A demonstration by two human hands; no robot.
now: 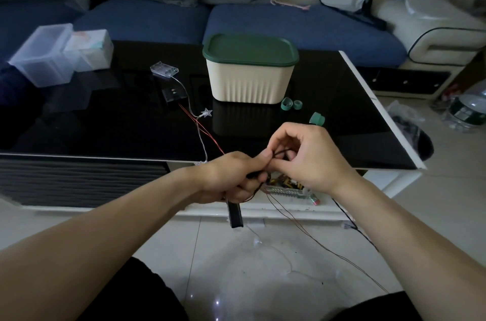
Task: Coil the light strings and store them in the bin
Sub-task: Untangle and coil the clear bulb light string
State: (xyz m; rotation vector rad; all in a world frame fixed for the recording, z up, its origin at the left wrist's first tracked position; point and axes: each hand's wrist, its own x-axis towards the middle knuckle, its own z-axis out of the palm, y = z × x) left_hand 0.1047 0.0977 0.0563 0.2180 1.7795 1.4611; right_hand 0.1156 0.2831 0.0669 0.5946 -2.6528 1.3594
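Note:
My left hand point(234, 176) grips a black battery box point(235, 214) that hangs below it, together with a bundle of thin dark wire. My right hand point(305, 155) pinches a loop of that dark light string point(282, 152) just beside my left thumb. The rest of the wire point(315, 239) trails down to the floor at the right. A cream bin point(249, 84) with a dark green lid point(249, 48) stands shut on the black table. A second string with a clear star point(206, 113), a clear battery case point(164, 68) and a black box point(173, 94) lies on the table's left half.
Three green rings point(290, 104) lie to the right of the bin. Clear plastic boxes point(50, 55) stand at the table's far left. A blue sofa runs behind the table. The table's front edge point(105, 156) is just beyond my hands. Plastic bags and a bottle sit on the floor at right.

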